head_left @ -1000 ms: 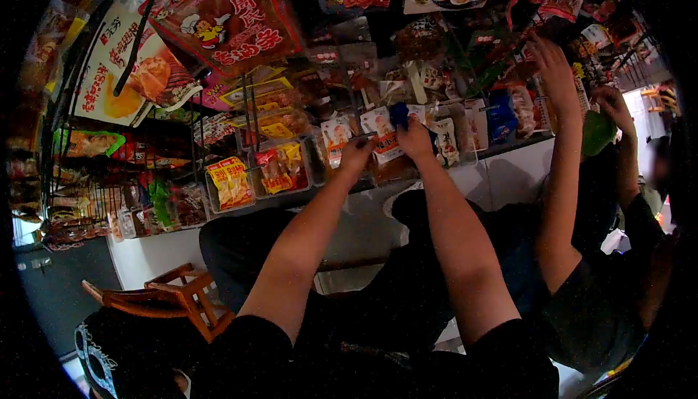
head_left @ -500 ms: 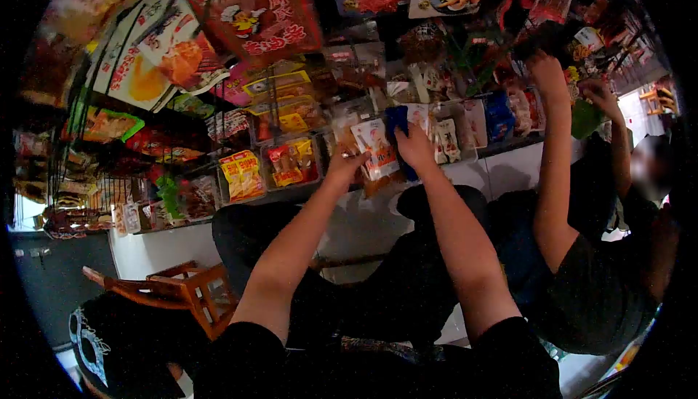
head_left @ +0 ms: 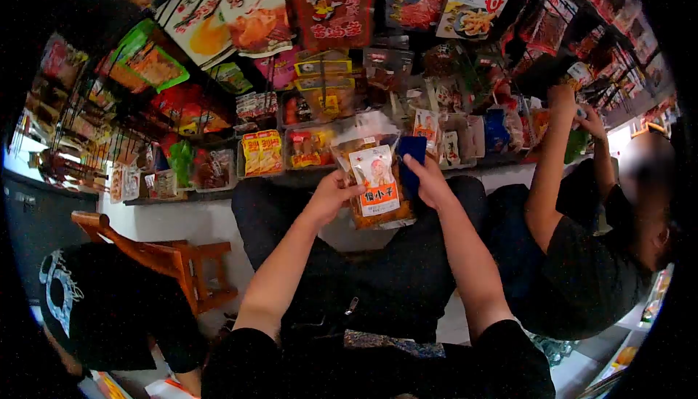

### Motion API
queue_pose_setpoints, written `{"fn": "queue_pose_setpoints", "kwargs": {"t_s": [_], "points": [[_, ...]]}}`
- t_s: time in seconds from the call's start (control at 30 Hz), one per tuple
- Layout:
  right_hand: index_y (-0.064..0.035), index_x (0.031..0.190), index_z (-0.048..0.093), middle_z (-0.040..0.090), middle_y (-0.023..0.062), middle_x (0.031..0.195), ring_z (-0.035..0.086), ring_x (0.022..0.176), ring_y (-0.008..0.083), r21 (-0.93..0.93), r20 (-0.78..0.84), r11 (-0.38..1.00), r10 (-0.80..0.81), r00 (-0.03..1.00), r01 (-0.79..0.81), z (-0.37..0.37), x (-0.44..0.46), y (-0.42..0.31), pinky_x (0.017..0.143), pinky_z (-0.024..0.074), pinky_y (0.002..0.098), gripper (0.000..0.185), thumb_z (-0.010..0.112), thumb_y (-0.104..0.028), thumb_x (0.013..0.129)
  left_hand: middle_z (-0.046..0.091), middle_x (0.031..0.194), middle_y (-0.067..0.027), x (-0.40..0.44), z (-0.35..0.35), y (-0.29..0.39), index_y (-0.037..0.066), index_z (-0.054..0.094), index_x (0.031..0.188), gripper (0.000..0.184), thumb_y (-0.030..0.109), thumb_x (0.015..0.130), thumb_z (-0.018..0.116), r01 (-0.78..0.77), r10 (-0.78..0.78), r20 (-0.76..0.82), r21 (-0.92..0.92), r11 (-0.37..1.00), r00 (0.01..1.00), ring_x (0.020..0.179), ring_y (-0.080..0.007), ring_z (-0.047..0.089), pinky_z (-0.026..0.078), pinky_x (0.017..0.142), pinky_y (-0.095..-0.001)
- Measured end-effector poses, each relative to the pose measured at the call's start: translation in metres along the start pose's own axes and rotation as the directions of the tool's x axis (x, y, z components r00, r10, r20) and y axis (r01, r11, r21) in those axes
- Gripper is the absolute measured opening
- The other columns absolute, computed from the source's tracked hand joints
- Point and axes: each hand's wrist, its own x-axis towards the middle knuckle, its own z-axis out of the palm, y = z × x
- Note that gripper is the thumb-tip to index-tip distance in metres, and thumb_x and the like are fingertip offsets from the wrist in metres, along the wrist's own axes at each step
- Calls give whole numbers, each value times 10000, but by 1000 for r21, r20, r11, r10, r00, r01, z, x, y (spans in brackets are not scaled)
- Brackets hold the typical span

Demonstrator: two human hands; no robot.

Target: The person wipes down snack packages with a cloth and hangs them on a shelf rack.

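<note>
In front of my knees I hold up a clear plastic snack bag (head_left: 376, 181) with a white and orange label and orange-brown food inside. My left hand (head_left: 335, 197) grips its left edge, the thumb lying over the front. My right hand (head_left: 430, 183) is closed round a flat dark blue piece (head_left: 413, 154), perhaps a folded cloth, at the bag's right side. Whether the fingers behind also touch the bag is hidden. Behind the bag, a similar labelled packet (head_left: 425, 127) stands in a clear bin.
Clear bins of packets line the shelf, among them yellow packets (head_left: 262, 153) and blue packets (head_left: 496, 128). Larger bags hang above, including a red one (head_left: 334, 8). A co-worker's arm (head_left: 549, 159) reaches in at right. A wooden chair (head_left: 171, 257) and another person (head_left: 120, 304) are at left.
The snack bag has come away from the shelf, toward me and lower, and stands upright with its label facing me. Both my hands moved with it, and the view has shifted.
</note>
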Motion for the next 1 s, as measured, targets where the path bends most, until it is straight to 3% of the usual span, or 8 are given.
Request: {"fn": "queue_pose_setpoints", "kwargs": {"t_s": [0.1,0.37,0.47,0.67,0.77,0.87,0.97,1.0], "points": [[-65,1042,592,613,15,982,555,887,139,-120,132,982,-128,983,144,6,-3,25,827,423,305,287,689,-213,815,599,1047,-84,-19,-5,5,2,506,1095,348,46,792,673,-52,55,60,-47,998,997,947,-200,593,484,828,-363],[-56,969,598,610,5,934,545,861,125,-80,56,969,-230,972,234,31,-9,51,781,433,306,245,708,-190,796,606,1002,-47,-40,-25,14,18,548,1080,316,153,826,679,-120,120,24,-20,993,992,915,-143,585,495,734,-301],[-54,1012,577,607,14,934,546,863,131,-66,20,963,-260,965,261,41,-11,50,783,432,307,286,707,-189,796,600,913,-35,-32,-31,6,25,571,945,233,180,820,692,-282,284,-9,72,957,959,821,-118,571,477,670,-272],[-50,1034,565,605,13,939,548,869,138,-133,26,955,-265,964,266,34,2,59,806,429,302,297,700,-174,801,509,670,15,-18,-47,-5,59,488,723,272,202,806,705,-324,388,-57,449,833,920,608,-88,484,409,528,-255],[-48,1026,570,605,15,946,549,869,137,-82,21,965,-249,968,250,37,0,56,813,430,300,284,697,-170,803,508,643,23,-33,-34,14,56,512,734,251,202,807,702,-189,256,-134,376,907,957,568,-86,474,382,497,-247],[-47,1026,575,609,18,959,550,870,137,-57,23,957,-284,959,285,39,-4,54,815,431,299,280,695,-175,807,545,712,16,-30,-35,11,44,546,749,181,159,832,659,-226,253,-63,284,932,965,665,-76,479,403,611,-243],[-48,1032,579,612,17,967,552,871,135,-82,17,966,-245,969,245,39,-5,50,812,433,298,280,691,-178,811,550,720,21,-18,-38,1,41,571,802,144,161,856,629,-238,283,-122,292,926,951,657,-84,480,409,619,-248],[-48,1035,579,613,16,966,553,872,133,-101,7,971,-216,976,216,38,-3,49,811,434,298,279,688,-178,814,555,726,24,-20,-34,4,44,576,840,130,164,864,620,-271,296,-127,182,945,947,655,-84,483,410,620,-247]]}}
